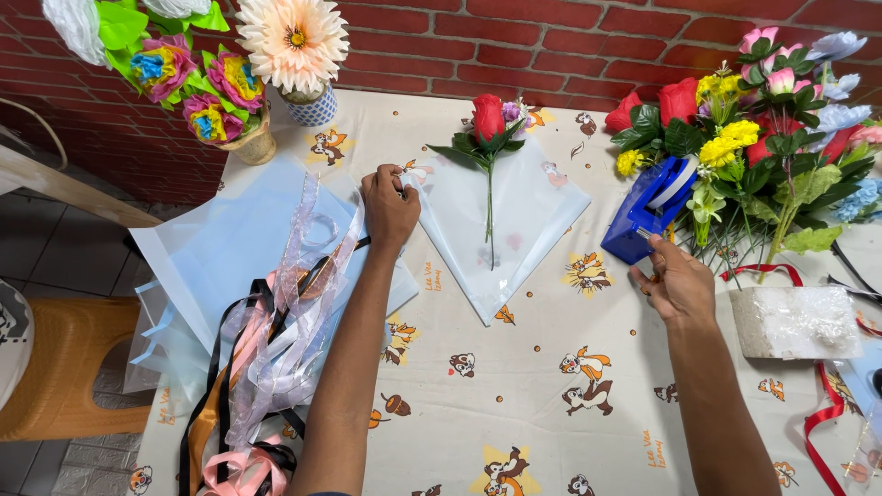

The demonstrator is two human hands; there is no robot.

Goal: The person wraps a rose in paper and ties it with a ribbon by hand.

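Two bare hands at work on a flower-wrapping table, one pinching a wrapping sheet, the other at a tape dispenser.

The left hand [389,207] has its fingers curled tight at the left corner of a translucent white square wrapping sheet [533,230], apparently pinching its edge, though the grip itself is hidden under the knuckles. On that sheet lies a single red artificial rose with a long green stem [489,138], bloom toward the brick wall. The right hand [678,280], fingers loosely bent, rests against the near end of a blue plastic tape dispenser [643,213]. Beyond it is a mixed bunch of artificial flowers [772,119]; beside the left forearm, a tangle of sheer and satin ribbons [276,349] lies over pale blue sheets [211,248] on the cartoon-printed tablecloth [514,413].
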